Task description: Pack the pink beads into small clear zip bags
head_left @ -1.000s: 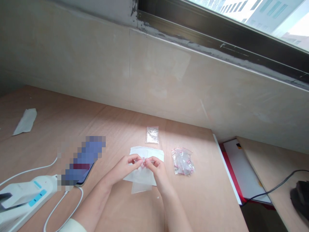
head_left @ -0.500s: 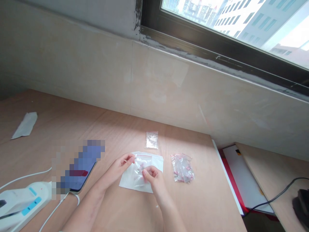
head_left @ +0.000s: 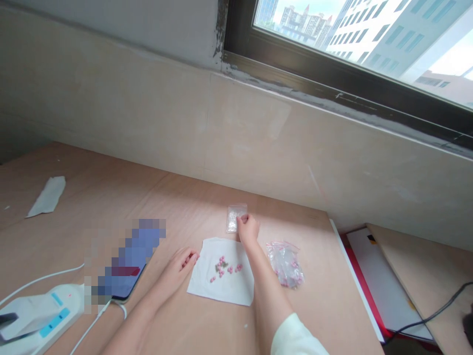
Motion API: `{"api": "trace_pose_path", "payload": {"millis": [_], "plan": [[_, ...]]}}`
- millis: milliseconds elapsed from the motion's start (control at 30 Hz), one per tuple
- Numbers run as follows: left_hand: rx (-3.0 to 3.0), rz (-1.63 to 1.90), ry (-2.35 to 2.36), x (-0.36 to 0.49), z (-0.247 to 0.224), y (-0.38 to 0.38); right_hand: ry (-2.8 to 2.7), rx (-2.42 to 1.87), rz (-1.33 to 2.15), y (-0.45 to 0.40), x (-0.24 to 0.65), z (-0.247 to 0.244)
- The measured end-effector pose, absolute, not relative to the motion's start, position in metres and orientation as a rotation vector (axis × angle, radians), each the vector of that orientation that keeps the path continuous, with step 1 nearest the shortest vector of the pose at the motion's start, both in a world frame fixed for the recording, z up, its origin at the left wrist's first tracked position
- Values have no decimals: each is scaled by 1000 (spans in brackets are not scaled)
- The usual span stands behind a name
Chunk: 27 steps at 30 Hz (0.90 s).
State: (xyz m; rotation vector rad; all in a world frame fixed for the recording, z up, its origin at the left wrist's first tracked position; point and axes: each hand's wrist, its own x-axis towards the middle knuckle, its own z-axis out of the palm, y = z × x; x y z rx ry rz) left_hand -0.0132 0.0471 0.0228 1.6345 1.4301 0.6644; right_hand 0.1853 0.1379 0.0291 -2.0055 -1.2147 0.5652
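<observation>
A white sheet (head_left: 221,293), paper or cloth, lies flat on the table with several small pink bead-like pieces (head_left: 221,264) and a few greenish bits scattered on it. Reaching past its far edge, my right hand (head_left: 248,229) pinches at the right side of a small clear zip bag (head_left: 232,219) on the table. Whether that hand holds one bag or two is hard to see. My left hand (head_left: 185,261) rests by the left edge of the sheet, its fingers curled with nothing visible in them. Right of the sheet lies a pile of clear zip bags (head_left: 286,264) with pink pieces inside.
On the left are a phone (head_left: 127,283), partly blurred, a white power strip (head_left: 55,310) with a white cable, and a strip of white paper (head_left: 47,196). The wooden table (head_left: 177,315) meets a tiled wall (head_left: 155,108) under a window. A lower surface with a black cable (head_left: 424,320) is at right.
The clear bag both hands held over the sheet is gone from there; pink and greenish pieces now lie on the sheet. My right hand moved away to the far bag; my left drew back slightly.
</observation>
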Motion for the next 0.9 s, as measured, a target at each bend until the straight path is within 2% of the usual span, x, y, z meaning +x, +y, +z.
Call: {"api": "trace_pose_path", "payload": {"millis": [267, 367, 467, 567, 733, 900], "plan": [[1683, 634, 1448, -14, 19, 47, -1273, -2102, 69, 79, 217, 51], [1705, 624, 1440, -15, 16, 47, -1145, -2355, -68, 46, 249, 56], [1714, 610, 1448, -15, 15, 47, -1124, -2494, 86, 24, 274, 54], [1718, 623, 1441, -14, 16, 47, -1142, -2437, 252, 13, 285, 51], [1696, 646, 1426, -15, 14, 47, -1110, -2361, 258, 6, 288, 60], [1523, 693, 1369, -14, 17, 49, -969, -2049, 324, -5, 278, 89]]}}
